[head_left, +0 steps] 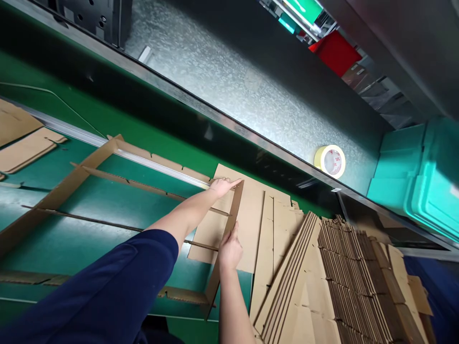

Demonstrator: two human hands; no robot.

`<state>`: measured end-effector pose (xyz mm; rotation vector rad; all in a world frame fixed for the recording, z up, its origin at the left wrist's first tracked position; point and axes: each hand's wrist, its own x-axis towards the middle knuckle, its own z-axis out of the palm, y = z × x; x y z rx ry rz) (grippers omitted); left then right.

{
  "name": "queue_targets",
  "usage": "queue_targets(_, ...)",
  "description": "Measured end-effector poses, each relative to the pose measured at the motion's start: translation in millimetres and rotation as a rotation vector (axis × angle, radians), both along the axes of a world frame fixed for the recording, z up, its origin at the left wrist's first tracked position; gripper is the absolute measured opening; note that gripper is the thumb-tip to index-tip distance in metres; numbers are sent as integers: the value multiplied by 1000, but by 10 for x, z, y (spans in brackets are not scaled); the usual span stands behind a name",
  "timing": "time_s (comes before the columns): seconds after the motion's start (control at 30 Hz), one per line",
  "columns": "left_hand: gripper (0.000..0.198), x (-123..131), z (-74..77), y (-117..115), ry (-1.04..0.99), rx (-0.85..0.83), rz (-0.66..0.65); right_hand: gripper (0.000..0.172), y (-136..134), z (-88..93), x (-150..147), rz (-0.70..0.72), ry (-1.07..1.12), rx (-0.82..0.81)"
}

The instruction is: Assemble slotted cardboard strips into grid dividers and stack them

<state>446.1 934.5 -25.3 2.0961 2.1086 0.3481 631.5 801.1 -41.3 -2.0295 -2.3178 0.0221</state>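
Note:
A frame of notched cardboard strips stands on edge on the green table, long strips slotted into a cross strip at each end. At its far right corner my left hand (pixel 221 187) is closed around the end of the far long strip (pixel 167 162), a finger reaching to the joint. My right hand (pixel 230 249) grips the right cross strip (pixel 234 203) about midway, fingers closed around it. Another cross strip (pixel 59 184) forms the left end. Flat cardboard sheets (pixel 251 224) lie under and beside the right end.
Stacked cardboard strips (pixel 353 277) and a leaning bundle (pixel 292 277) fill the right side. More cardboard pieces (pixel 30 150) lie at the left. On the raised metal shelf (pixel 229 81) are a tape roll (pixel 330 161), a teal bin (pixel 412 172) and a black metal case (pixel 96 19).

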Motion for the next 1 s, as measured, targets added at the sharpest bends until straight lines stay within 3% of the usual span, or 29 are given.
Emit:
queue_targets(0.17, 87, -36, 19, -23, 34, 19, -54, 50, 36, -23, -7, 15, -25, -9)
queue_targets(0.47, 78, -74, 22, 17, -2, 9, -83, 48, 72, -31, 67, 138, 58, -22)
queue_targets(0.67, 78, -80, 4, 4, 19, 12, -134, 48, 74, -17, 68, 123, 77, -41)
queue_targets(1.0, 55, -1, -53, 77, 5, -17, -108, 49, 104, -60, 5, 82, 59, -141)
